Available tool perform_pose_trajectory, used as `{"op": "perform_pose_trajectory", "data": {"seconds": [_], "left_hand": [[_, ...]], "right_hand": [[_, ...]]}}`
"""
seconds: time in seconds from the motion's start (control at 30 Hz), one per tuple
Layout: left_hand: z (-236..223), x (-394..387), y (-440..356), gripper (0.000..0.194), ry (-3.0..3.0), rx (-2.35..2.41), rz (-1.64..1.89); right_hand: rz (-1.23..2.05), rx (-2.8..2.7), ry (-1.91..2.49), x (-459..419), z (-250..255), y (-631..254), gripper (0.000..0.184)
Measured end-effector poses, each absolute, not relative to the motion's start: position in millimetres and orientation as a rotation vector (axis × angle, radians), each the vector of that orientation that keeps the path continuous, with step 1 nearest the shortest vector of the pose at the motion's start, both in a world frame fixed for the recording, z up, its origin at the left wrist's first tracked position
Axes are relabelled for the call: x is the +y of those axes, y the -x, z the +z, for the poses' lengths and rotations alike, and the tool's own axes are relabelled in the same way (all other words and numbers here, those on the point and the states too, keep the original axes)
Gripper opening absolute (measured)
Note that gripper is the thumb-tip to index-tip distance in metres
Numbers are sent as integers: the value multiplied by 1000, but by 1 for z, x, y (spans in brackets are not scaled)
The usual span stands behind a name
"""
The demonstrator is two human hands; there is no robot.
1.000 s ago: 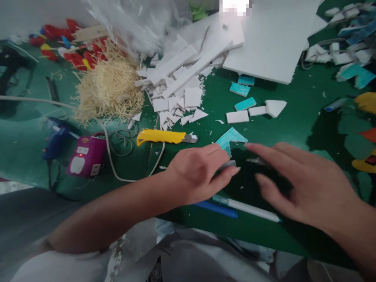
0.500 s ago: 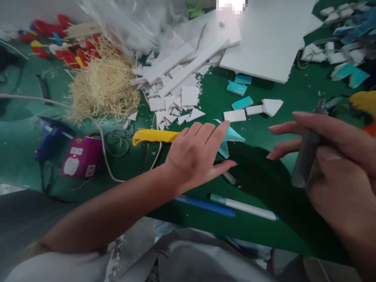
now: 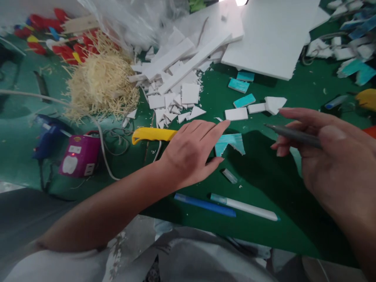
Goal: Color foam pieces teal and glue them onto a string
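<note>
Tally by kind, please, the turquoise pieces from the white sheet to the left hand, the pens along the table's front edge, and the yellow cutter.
Notched turquoise piece: 1
Small turquoise rectangles: 3
Lying pens: 2
Yellow cutter: 1
Total: 7

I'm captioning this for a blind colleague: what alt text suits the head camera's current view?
A person's right hand holds a dark pen-like tool above a green table, while the left hand partly covers a turquoise piece and a yellow-handled tool. Nearer the person lie a blue pen and a white pen; beyond are white scraps and straw-like sticks.
</note>
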State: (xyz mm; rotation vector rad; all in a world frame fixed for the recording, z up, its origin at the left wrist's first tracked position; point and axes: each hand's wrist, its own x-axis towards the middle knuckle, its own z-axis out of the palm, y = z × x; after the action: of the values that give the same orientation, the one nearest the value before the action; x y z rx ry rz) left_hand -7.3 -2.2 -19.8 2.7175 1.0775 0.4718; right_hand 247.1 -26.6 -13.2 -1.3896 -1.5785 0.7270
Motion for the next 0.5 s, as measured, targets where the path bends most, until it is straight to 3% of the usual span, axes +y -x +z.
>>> {"op": "perform_pose_trajectory", "data": {"seconds": [0.17,0.5], "left_hand": [[-20,0,10,49,-2695,1036,443],[-23,2,14,50,-2614,1030,426]], "right_hand": [[915,-1308,1491,-24,-6,-239,5],[864,-1360,1610,-15,-9,-226,19]]}}
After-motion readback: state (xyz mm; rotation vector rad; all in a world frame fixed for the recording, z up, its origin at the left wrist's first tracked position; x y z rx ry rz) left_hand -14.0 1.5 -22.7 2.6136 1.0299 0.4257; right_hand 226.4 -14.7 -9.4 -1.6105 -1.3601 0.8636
